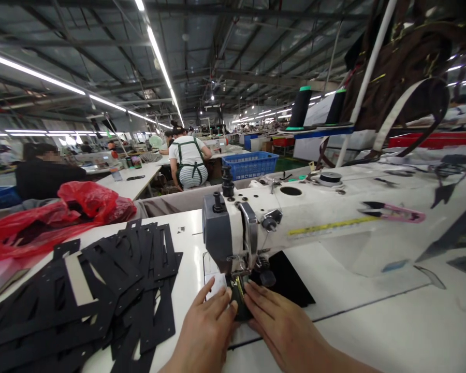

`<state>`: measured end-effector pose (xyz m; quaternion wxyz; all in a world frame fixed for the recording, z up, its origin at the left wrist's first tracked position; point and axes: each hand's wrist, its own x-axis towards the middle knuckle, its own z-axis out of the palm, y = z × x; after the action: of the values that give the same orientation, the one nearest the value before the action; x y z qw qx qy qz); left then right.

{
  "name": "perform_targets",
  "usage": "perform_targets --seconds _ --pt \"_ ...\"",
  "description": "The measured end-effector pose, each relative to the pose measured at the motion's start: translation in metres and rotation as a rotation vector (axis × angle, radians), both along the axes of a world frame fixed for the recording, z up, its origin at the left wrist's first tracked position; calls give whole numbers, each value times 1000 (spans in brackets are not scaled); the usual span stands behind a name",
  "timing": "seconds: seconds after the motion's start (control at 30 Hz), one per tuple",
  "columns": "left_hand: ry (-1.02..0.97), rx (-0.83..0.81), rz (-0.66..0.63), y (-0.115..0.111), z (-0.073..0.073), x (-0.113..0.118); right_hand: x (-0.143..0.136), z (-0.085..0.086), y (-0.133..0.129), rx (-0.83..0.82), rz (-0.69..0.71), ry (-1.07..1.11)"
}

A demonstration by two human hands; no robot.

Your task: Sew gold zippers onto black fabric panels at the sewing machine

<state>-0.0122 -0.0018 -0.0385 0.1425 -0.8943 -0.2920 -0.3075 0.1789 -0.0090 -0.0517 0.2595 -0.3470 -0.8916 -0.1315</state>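
A white and grey sewing machine [217,228] stands over the table. Below its needle area lies a dark piece with a gold-toothed zipper [239,288]. My left hand [210,324] rests on the left side of this piece, fingers spread, one fingertip on a small white patch by the machine's foot. My right hand [277,318] lies flat on the piece's right side, its fingers extended side by side close to the zipper. Black material [291,280] reaches out to the right beneath the machine arm.
Many flat black cut pieces [128,269] are heaped on the left of the white table. Behind them lies a red plastic bag [89,199]. Pink-handled snips [404,212] rest on the machine arm. A blue basket [252,165] and people stand or sit farther back.
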Motion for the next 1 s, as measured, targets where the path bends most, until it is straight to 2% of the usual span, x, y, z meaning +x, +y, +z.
perform_targets --seconds 0.1,0.2,0.4,0.53,0.67,0.83,1.0 --pt "-6 76 -17 5 -1 1 -2 -3 3 14 -8 19" --pt "25 84 -14 12 -2 2 -6 -3 7 31 8 46" --pt "-62 121 14 24 -15 2 -10 7 18 7 10 126" --pt "-15 47 28 25 -18 0 -12 14 23 -68 29 178" --pt "12 -13 34 24 -16 -2 -13 13 27 -121 30 229" --pt "-131 -16 54 27 -20 2 -13 8 29 -190 21 245" --pt "-169 -60 77 30 -23 5 -13 12 28 -259 -14 209"
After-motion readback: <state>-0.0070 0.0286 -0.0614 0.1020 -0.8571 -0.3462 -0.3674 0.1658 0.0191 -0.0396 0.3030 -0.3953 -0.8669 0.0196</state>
